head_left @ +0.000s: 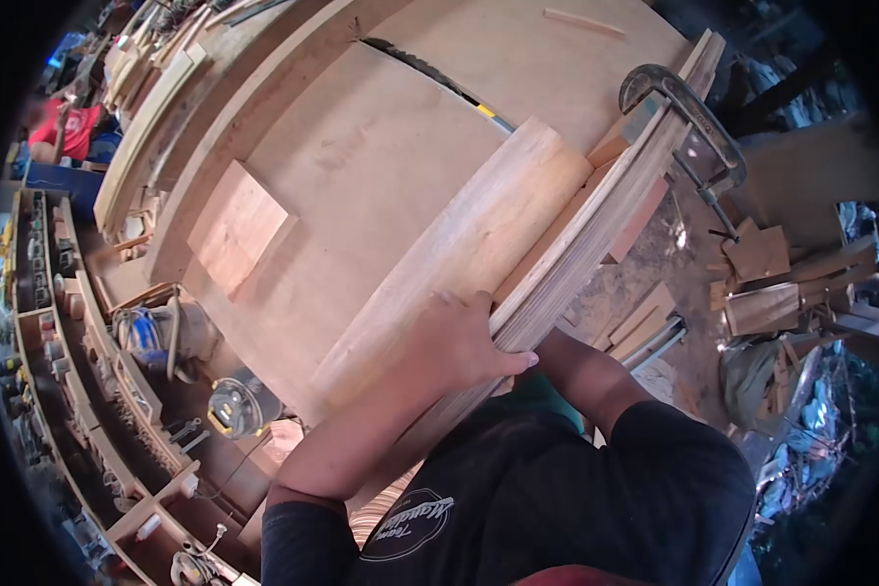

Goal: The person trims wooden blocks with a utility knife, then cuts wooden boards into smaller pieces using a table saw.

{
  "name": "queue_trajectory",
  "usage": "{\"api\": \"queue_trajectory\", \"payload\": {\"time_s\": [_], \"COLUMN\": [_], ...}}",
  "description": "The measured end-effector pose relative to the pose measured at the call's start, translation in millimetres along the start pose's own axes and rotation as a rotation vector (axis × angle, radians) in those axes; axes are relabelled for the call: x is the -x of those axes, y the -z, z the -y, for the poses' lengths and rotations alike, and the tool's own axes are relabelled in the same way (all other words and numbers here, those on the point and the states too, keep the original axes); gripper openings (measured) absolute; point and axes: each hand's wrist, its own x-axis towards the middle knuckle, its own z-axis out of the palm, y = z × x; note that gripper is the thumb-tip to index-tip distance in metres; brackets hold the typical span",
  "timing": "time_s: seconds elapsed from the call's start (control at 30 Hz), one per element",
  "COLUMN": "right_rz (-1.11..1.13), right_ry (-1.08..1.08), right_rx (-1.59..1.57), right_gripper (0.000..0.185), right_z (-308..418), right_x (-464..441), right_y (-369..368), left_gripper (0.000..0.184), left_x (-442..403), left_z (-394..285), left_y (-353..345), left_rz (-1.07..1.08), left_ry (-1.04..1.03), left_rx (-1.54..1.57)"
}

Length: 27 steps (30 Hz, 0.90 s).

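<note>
At the board's [479,230] 5 o'clock, left hand [459,342] spread wide; right hand hidden, can't tell. Uneven push could skew it.

- Here's the plank [493,220]: pale wood, smooth, with a soft sheen.
- Bench top [327,166] now, smooth, matt wood, dusty-looking.
- Over at its edge [596,234], stacked layers of wood, rough and streaky.
- There's the clamp [705,119], dark metal, dull.
- Block [236,230]: light wood, flat faces, matt.
- Shirt [576,498], black matt cloth, glossy-free, pale print.
</note>
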Motion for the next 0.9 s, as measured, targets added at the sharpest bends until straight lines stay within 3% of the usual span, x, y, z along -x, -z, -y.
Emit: {"api": "queue_trajectory", "payload": {"time_s": [0.5, 0.67, 0.9], "right_rz": [-0.028, 0.011, 0.113], "right_ry": [-0.020, 0.036, 0.152], "right_rx": [0.081, 0.093, 0.164], "right_gripper": [0.036, 0.035, 0.034], "right_z": [11.6, 16.0, 18.2], "right_x": [13.2, -0.7, -18.8], "right_y": [9.0, 13.9, 54.1], "left_gripper": [0.099, 0.098, 0.099], "left_x": [-4.4, -4.5, 3.7], "left_z": [0.3, 1.2, -10.3], "left_y": [-2.0, -10.0, -3.5], "left_rz": [0.000, -0.104, -0.082], "left_ry": [-0.007, -0.001, 0.036], "left_rx": [-0.020, -0.075, -0.092]}}
